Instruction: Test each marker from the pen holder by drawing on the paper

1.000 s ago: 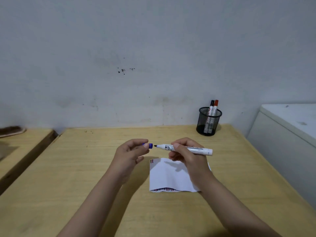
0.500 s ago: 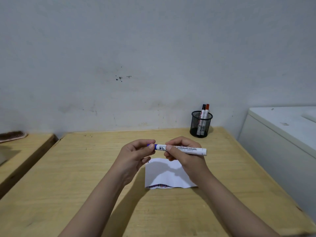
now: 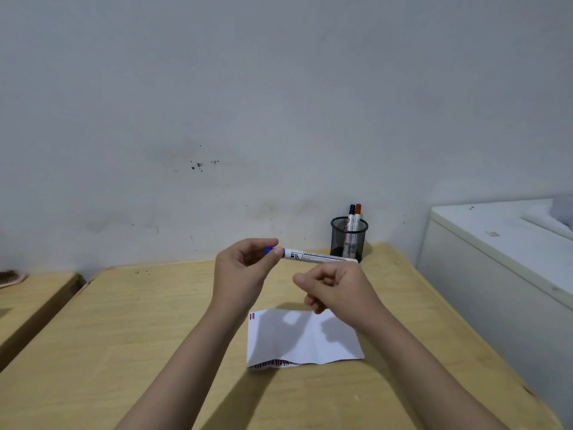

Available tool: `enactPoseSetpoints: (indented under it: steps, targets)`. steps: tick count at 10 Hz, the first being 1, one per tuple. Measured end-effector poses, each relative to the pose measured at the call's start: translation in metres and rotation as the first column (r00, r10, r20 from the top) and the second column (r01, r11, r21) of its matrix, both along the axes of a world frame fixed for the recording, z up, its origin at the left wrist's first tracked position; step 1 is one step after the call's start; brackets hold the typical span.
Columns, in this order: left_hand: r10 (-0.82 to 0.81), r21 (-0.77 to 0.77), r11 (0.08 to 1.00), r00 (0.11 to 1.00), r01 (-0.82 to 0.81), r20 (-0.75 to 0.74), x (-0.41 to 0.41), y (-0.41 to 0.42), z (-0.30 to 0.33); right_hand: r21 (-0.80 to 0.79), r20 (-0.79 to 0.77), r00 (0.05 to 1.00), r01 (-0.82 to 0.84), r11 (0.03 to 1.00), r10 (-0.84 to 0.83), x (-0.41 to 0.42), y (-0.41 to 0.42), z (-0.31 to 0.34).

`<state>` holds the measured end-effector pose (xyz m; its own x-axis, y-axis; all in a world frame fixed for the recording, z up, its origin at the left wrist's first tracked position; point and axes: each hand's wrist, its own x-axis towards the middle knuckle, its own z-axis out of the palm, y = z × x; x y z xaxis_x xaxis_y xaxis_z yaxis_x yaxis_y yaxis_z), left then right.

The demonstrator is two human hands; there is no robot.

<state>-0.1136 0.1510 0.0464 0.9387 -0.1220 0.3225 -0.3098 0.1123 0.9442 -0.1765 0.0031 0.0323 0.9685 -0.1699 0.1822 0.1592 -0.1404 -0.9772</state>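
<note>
A white marker (image 3: pixel 319 257) with a blue cap lies level in the air above the wooden table (image 3: pixel 124 336). My left hand (image 3: pixel 245 274) pinches it at the capped end. My right hand (image 3: pixel 335 290) hangs just below the marker's other end, fingers curled, with nothing in it. The white paper (image 3: pixel 310 342) lies flat on the table under my hands, with red and blue strokes at its near edge and top left corner. The black mesh pen holder (image 3: pixel 348 240) stands at the table's far edge by the wall, with a black-capped and a red-capped marker in it.
A white cabinet (image 3: pixel 496 274) stands close along the table's right side. On the left, a gap separates a second wooden surface (image 3: pixel 31 299), where a brush lies at its far end. The grey wall runs right behind the table.
The blue cap went onto the marker's tip. My right hand let go of the barrel and dropped a little, while my left hand now carries the capped marker, raised slightly.
</note>
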Motion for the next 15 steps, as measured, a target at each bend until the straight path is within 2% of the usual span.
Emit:
enactPoseSetpoints:
  steps: [1,2,3,5,6,7,8,9,10,11,12,14,15]
  targets:
    - [0.026,0.058,0.998,0.998,-0.029,0.055,0.010,-0.013,0.006,-0.269,0.382,0.888,0.370,0.889,-0.254,0.002,-0.030,0.008]
    - [-0.014,0.096,0.995,0.997,0.007,0.073,0.016,-0.033,0.010,-0.466,0.411,0.876,0.439,0.768,-0.251,0.009,-0.055,0.016]
    - [-0.063,0.097,0.994,0.995,0.055,0.078,0.021,-0.053,0.011,-0.413,0.294,0.934,0.318,0.853,-0.206,0.015,-0.066,0.017]
    - [-0.055,0.079,0.996,0.993,0.046,0.105,0.040,-0.089,0.008,-0.493,0.291,0.950,0.253,0.833,-0.116,0.033,-0.098,0.012]
    - [-0.005,0.162,0.987,0.989,-0.019,0.145,0.062,-0.110,-0.003,-0.425,0.358,0.910,0.359,0.831,-0.209,0.048,-0.125,0.023]
    - [0.001,0.287,0.956,0.980,-0.060,0.200,0.089,-0.133,-0.018,-0.301,0.407,0.833,0.509,0.806,-0.374,0.073,-0.152,0.035]
    - [-0.010,0.417,0.900,0.951,-0.126,0.308,0.116,-0.160,-0.031,-0.240,0.462,0.741,0.633,0.736,-0.486,0.106,-0.173,0.041]
    - [0.006,0.479,0.859,0.939,-0.180,0.343,0.136,-0.181,-0.043,-0.268,0.500,0.721,0.656,0.706,-0.480,0.138,-0.184,0.034]
    - [0.033,0.528,0.817,0.933,-0.231,0.357,0.148,-0.193,-0.056,-0.356,0.461,0.767,0.621,0.699,-0.446,0.165,-0.189,0.016]
    - [0.046,0.521,0.819,0.933,-0.240,0.357,0.151,-0.195,-0.064,-0.504,0.362,0.839,0.542,0.673,-0.406,0.184,-0.191,-0.008]
    - [0.057,0.492,0.833,0.925,-0.251,0.375,0.151,-0.193,-0.067,-0.604,0.266,0.866,0.492,0.627,-0.423,0.191,-0.192,-0.024]
    - [-0.049,0.562,0.806,0.928,-0.182,0.371,0.143,-0.187,-0.062,-0.575,0.220,0.853,0.506,0.644,-0.474,0.183,-0.186,-0.025]
    - [-0.102,0.600,0.790,0.938,-0.126,0.332,0.128,-0.177,-0.055,-0.438,0.332,0.785,0.620,0.651,-0.523,0.164,-0.181,-0.003]
